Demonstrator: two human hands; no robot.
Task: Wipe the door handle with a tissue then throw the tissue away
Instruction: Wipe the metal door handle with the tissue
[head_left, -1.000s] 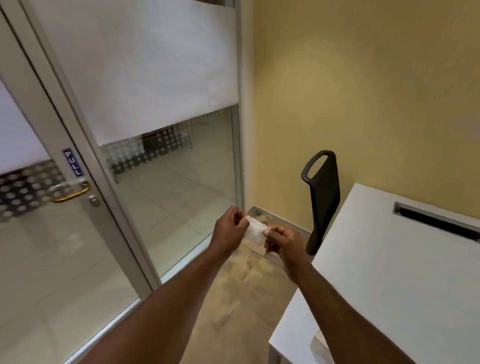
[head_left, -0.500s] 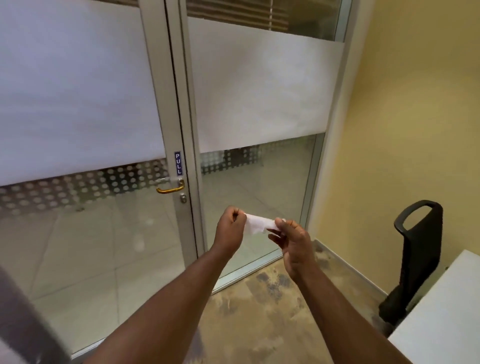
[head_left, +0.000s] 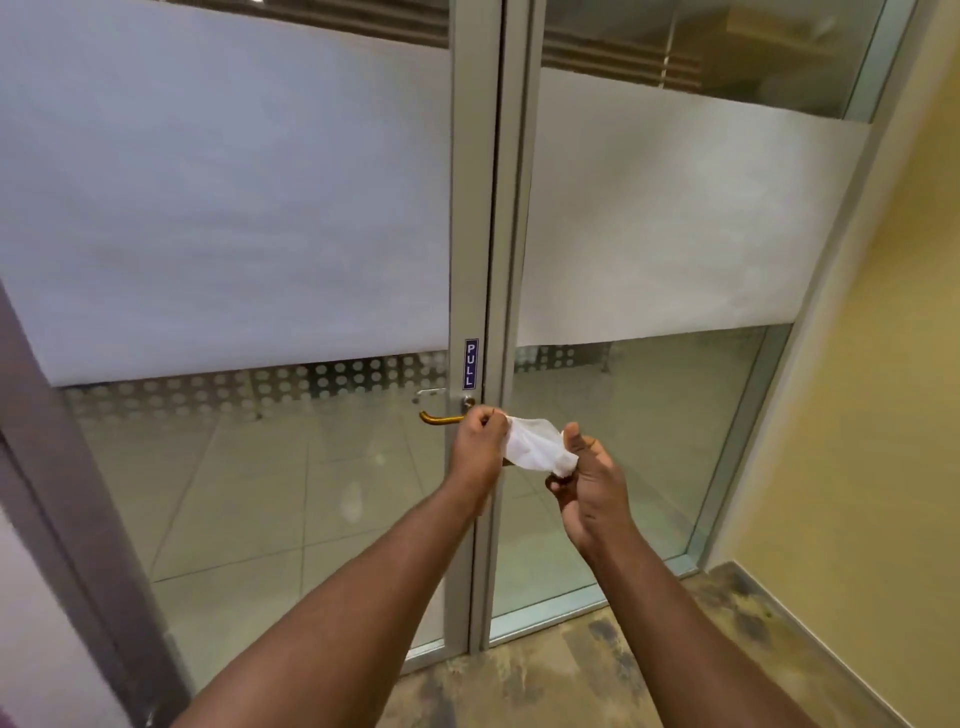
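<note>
A white tissue (head_left: 535, 447) is stretched between my two hands in front of the glass door. My left hand (head_left: 480, 449) pinches its left end and my right hand (head_left: 589, 480) pinches its right end. The brass door handle (head_left: 439, 418) sticks out to the left of the metal door stile, just left of my left hand; its right end is hidden behind that hand. I cannot tell whether the hand touches it. A blue PULL sign (head_left: 470, 364) is fixed above the handle.
The glass door (head_left: 260, 493) has a frosted band and a dotted strip. A fixed glass panel (head_left: 639, 441) stands right of it, then a yellow wall (head_left: 857, 415). A dark frame edge (head_left: 62, 493) runs down the left. Mottled floor (head_left: 571, 675) lies below.
The view has swung left and closer to the door, so the chair and table have left the picture. Both hands, still holding the tissue, are now beside the handle.
</note>
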